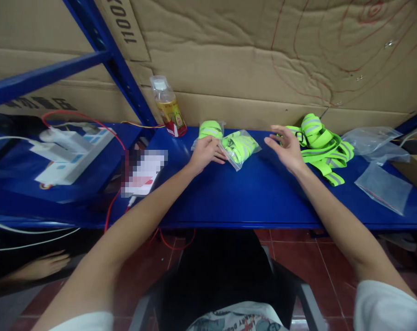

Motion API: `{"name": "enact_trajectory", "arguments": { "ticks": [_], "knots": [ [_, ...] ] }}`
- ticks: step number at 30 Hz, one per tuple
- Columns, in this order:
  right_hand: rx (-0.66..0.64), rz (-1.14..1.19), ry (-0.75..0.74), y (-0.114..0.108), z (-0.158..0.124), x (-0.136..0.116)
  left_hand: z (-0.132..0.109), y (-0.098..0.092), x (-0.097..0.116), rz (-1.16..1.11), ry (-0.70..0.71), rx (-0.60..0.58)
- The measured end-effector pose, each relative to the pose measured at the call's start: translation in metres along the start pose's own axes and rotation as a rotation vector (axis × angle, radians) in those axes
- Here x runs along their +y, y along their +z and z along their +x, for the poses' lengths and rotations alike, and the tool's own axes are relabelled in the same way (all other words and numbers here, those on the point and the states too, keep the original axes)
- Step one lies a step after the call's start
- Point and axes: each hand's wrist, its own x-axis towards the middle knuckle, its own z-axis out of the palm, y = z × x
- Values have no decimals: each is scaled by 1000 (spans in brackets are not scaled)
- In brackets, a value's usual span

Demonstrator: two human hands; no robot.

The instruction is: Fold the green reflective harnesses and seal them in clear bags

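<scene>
My left hand [207, 154] has its fingers closed at the left edge of a clear zip bag holding a folded neon-yellow reflective strap [241, 146]. Just behind that hand lies a second bagged reflective strap [210, 128], partly covered by the fingers. To the right, my right hand [287, 146] is raised over the table with thumb and fingers apart, holding nothing. Beside and partly behind it lies a loose heap of neon-yellow reflective straps [327, 149] with grey stripes and a black buckle.
Clear plastic bags [384, 186] lie at the right of the blue table [249, 202]. A drink bottle [169, 108] stands at the back left. A phone [144, 174] with a cable and a power strip [73, 156] are at left. Another person's hand [44, 265] shows low left.
</scene>
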Motion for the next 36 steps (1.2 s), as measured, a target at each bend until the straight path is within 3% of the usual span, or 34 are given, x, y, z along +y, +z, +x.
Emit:
{"name": "enact_trajectory", "arguments": {
  "ticks": [2,4,7,9,15,20,23,26,29,32,36],
  "knots": [
    [-90,-216,-128,7,-11,-7,-6,6,-3,59,-23,-90],
    [-214,-426,-238,15,-23,-14,-12,11,-6,283,60,-134],
    [-339,-614,-306,25,-32,-17,-16,10,-7,792,295,-29],
    [-365,-694,-315,31,-29,-14,-14,3,-6,988,390,50],
    [-436,-864,-279,54,-3,-4,0,-13,-6,1052,453,131],
    [-500,-852,-217,60,10,-5,-1,-4,-16,1040,519,12],
    [-399,-822,-212,33,19,-6,-4,1,-18,1019,499,-38],
    [-43,-900,-138,-22,31,1,-6,2,-18,1022,494,-68],
    [367,-1036,106,-88,41,21,-6,0,-16,1022,531,-59],
    [672,-1069,397,-143,44,46,-3,-3,-16,1032,551,-39],
    [816,-1136,492,-194,40,71,0,-5,-17,1045,546,-32]
  ]
}}
